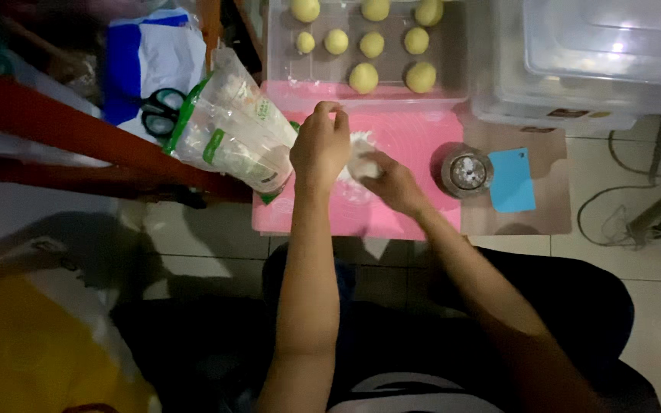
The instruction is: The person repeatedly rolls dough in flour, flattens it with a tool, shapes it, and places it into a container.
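Observation:
My left hand [320, 144] hovers over a pink mat [411, 141] with its fingertips pinched together, right beside the mouth of a clear plastic flour bag [231, 126]. My right hand [388, 180] rests on the mat, fingers curled around a small white lump of dough [366, 166]. White flour [357, 145] is dusted on the mat between the two hands. Whether the left fingers hold a pinch of flour cannot be told.
A clear tray [284, 84] behind the mat holds several yellow dough balls [363, 77]. A round metal tin [467, 171] and a blue scraper [512, 180] lie at the right. Scissors [162, 109] lie at the left. Stacked clear boxes [598, 53] stand at the far right.

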